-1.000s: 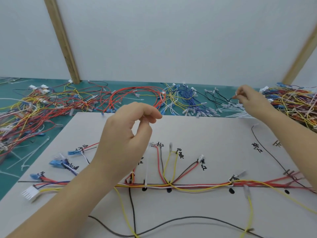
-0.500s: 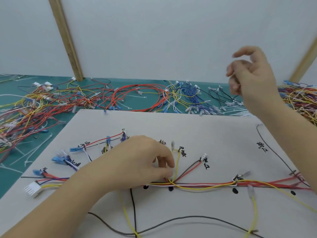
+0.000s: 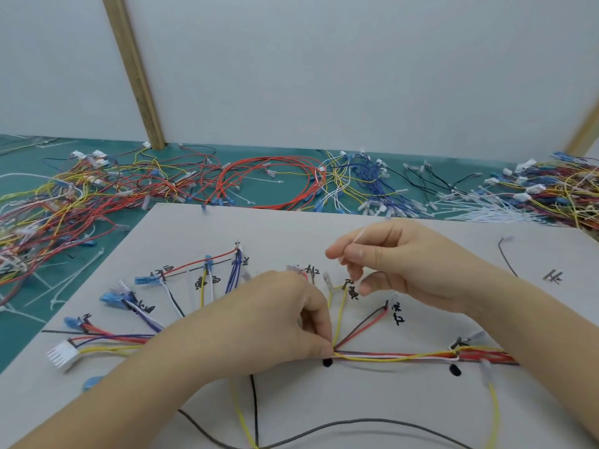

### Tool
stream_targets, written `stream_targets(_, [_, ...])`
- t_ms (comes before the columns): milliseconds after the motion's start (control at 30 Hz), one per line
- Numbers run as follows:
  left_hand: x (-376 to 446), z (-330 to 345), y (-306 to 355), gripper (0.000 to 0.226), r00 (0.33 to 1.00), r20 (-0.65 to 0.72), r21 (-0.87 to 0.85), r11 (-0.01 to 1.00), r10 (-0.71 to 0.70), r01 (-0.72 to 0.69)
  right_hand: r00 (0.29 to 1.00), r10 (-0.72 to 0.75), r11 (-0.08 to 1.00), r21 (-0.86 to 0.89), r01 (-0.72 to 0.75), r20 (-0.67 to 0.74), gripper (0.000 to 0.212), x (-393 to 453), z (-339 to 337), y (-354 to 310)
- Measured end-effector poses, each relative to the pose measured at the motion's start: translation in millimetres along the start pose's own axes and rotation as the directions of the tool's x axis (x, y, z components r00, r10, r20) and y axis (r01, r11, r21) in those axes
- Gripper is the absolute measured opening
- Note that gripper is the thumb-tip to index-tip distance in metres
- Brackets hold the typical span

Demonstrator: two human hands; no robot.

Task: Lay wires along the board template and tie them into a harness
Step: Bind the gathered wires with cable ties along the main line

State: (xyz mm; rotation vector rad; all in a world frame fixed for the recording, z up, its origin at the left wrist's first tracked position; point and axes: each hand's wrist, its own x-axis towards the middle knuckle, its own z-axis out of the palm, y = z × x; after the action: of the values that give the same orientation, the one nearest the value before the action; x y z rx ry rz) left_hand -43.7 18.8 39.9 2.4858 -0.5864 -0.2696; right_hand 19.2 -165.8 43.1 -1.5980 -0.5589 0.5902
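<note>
A grey board template [image 3: 356,400] with black handwritten marks lies in front of me. Along it runs a bundle of red, yellow, white and black wires [image 3: 405,355], with branches fanning up to blue and white connectors. My left hand [image 3: 275,319] pinches the bundle at the junction near a black dot. My right hand [image 3: 398,264] hovers just above and right of it, holding a thin white cable tie [image 3: 356,237] between thumb and forefinger.
Heaps of loose coloured wires [image 3: 97,196] cover the green mat behind and left of the board. A pile of white cable ties [image 3: 492,209] lies at the back right. A white multi-pin connector [image 3: 63,354] sits at the board's left end. Wooden posts stand against the white wall.
My right hand has come down from the air near the tie pile to just above the junction, carrying a cable tie. My left hand stays pressed on the bundle.
</note>
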Motion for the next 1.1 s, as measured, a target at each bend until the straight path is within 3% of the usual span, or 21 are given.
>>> stream_targets(100, [-1, 3, 0, 0.012, 1.000, -0.011, 0.026, 1.000, -0.002, 0.003, 0.999, 0.008, 0.999, -0.037, -0.009, -0.043, 0.012, 1, 2, 2])
stream_targets(267, [-3, 6, -1, 0.011, 0.998, -0.061, 0.086, 0.996, 0.012, -0.007, 0.994, -0.018, 0.969, -0.246, -0.008, -0.104, 0.017, 1, 9, 3])
stream_targets(400, [-2, 3, -1, 0.016, 1.000, -0.016, 0.064, 0.998, -0.014, 0.015, 0.997, 0.015, 0.950, -0.312, -0.036, -0.070, 0.017, 1, 15, 4])
stream_targets(567, [-3, -3, -1, 0.008, 0.999, 0.009, 0.005, 0.999, -0.034, 0.034, 0.999, 0.044, 0.902, -0.430, -0.041, -0.004, 0.015, 0, 20, 6])
stream_targets(800, [-5, -4, 0, 0.007, 0.999, 0.027, -0.020, 1.000, -0.022, 0.022, 0.999, -0.033, 0.901, -0.434, 0.014, -0.035, 0.017, 0, 17, 5])
stream_targets(967, [-6, -1, -1, 0.016, 0.999, 0.047, 0.088, 0.996, 0.020, -0.024, 0.995, 0.060, 0.877, -0.480, -0.014, 0.080, 0.011, -1, 19, 6])
stream_targets(1100, [-6, 1, 0, 0.013, 0.999, 0.006, 0.167, 0.985, 0.044, -0.045, 0.990, 0.102, 0.890, -0.454, -0.048, 0.094, 0.013, -3, 20, 5])
